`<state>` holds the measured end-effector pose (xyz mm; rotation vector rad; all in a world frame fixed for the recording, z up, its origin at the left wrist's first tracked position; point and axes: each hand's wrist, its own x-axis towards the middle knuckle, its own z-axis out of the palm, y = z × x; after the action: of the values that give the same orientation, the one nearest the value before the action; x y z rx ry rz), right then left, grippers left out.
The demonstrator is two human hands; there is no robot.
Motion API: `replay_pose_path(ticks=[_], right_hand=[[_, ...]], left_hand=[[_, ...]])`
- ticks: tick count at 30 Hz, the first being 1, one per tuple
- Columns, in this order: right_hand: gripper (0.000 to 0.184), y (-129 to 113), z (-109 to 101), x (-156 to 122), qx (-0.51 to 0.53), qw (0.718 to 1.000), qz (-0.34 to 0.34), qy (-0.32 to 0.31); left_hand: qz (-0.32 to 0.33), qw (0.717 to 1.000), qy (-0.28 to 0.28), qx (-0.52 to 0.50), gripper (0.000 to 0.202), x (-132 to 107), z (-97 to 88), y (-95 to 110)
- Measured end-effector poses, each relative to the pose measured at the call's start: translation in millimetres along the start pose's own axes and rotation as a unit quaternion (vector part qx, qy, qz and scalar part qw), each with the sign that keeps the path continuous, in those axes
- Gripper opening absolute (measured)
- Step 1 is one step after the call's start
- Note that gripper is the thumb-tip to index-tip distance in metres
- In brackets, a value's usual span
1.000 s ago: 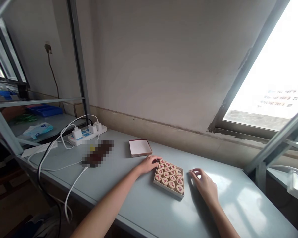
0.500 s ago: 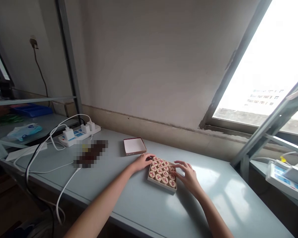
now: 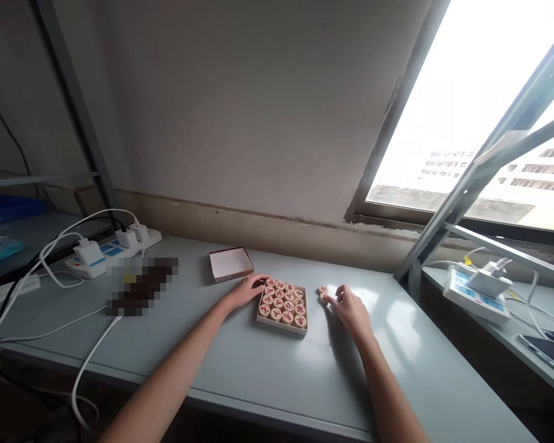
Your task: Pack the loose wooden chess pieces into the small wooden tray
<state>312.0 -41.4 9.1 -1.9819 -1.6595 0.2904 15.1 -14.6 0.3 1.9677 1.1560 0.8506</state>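
Note:
A shallow box point(image 3: 282, 328) lies on the desk, filled with rows of round wooden Chinese chess pieces point(image 3: 277, 303) marked in red. My left hand point(image 3: 245, 291) grips the box at its far left corner, thumb and fingers against the rim. To the right of the box, my right hand point(image 3: 351, 311) pinches a Chinese chess piece point(image 3: 324, 298) between thumb and fingers, low over the desk. Another Chinese chess piece point(image 3: 322, 289) is right beside it, face up. Whether these two pieces touch, I cannot tell.
The box lid point(image 3: 231, 263) lies upturned behind my left hand. A power strip point(image 3: 115, 249) with plugs and white cables point(image 3: 95, 351) occupies the desk's left side, near a blurred-out dark object point(image 3: 143, 288). Metal frame posts point(image 3: 436, 234) stand at the right, with another power strip point(image 3: 477, 295) beyond.
My right hand has moved from the box's right side out over the desk with a chess piece. Another piece now shows on the desk there. The view has turned right.

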Motion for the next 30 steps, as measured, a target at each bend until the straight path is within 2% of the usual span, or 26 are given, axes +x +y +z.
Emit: replay_pose_path(ticks=[2,4,8,11,19,22,25,30], right_hand=[[0.028,-5,-2,-4,-0.055,0.997,-0.023,0.046],[0.028,-13,-2,-7,-0.041,0.994,-0.089,0.043],[0.03,-30,0,-14,0.05,0.965,-0.245,-0.083],[0.027,-37,4,-19,0.063,0.945,-0.287,-0.144],[0.025,-42,-3,-20,0.164,0.94,-0.24,-0.181],[0.029,-36,-5,-15,0.19,0.953,-0.185,-0.147],[0.03,-21,-5,-9,0.15,0.974,-0.13,-0.11],[0.028,2,-1,-4,0.014,0.995,-0.059,-0.077]], left_hand=[[0.004,1.0,-0.001,-0.001,0.039,0,0.4,-2],[0.003,1.0,-0.003,-0.004,0.039,0,0.5,-3],[-0.005,1.0,-0.004,-0.007,0.039,0,0.1,-1],[-0.004,1.0,-0.003,-0.009,0.039,-1,-0.4,2],[-0.003,1.0,-0.008,-0.004,0.039,-1,-1.1,2],[-0.002,1.0,-0.007,-0.002,0.039,-1,-1.0,1],[-0.002,1.0,-0.007,-0.002,0.039,-1,-0.8,0],[-0.001,1.0,-0.006,-0.001,0.039,0,-0.2,-2]])
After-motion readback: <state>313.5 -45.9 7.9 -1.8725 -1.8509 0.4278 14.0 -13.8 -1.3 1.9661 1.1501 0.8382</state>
